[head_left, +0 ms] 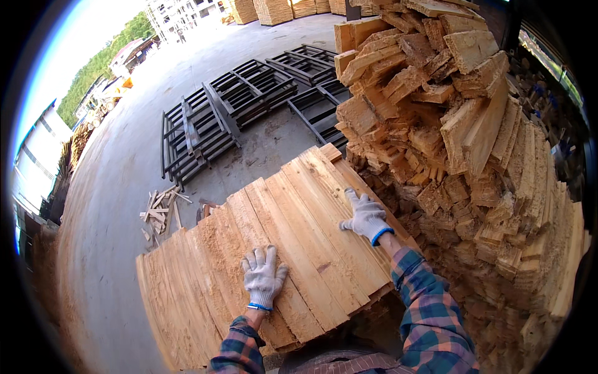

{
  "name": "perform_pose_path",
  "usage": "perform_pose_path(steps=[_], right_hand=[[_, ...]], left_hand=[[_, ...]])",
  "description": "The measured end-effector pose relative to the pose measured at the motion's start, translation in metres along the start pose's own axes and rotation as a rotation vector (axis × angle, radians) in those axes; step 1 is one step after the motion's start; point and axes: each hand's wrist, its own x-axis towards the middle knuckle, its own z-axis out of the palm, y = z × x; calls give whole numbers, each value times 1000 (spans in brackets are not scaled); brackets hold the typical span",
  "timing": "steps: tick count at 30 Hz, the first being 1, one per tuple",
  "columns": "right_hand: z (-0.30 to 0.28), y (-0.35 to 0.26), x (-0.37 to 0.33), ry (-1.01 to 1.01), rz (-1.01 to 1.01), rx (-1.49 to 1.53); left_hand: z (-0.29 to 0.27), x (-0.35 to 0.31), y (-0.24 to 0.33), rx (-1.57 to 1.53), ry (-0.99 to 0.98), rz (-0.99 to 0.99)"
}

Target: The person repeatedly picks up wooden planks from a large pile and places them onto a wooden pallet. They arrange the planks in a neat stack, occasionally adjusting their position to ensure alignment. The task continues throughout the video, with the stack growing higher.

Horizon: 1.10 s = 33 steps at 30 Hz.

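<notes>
Before me lies a layer of wooden boards [280, 218] set side by side, with sawdust scattered over them. My left hand [263, 277], in a pale knit glove with a blue cuff, rests flat on the boards left of the middle, fingers spread. Farther right, my right hand [366, 218], gloved the same way, lies on the boards near their right side with its fingers apart. Neither hand grips anything. The boards' ends are uneven along the far and near edges.
A tall heap of rough wood pieces [461, 124] rises close on the right. Black metal frames [252, 90] lie on the concrete floor [118, 206] ahead. Small wood scraps [161, 210] are scattered beyond the boards' far left edge. Timber stacks [273, 11] stand far back.
</notes>
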Motion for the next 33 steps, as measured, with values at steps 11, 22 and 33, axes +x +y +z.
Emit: perform_pose_path(steps=[11,22,33], right_hand=[[83,140,119,413,-378,372],[76,107,129,294,-190,599],[61,115,105,416,-131,209]], left_hand=[[15,-5,6,4,-37,46],[13,-9,-2,88,-42,37],[23,-1,-2,5,-21,14]])
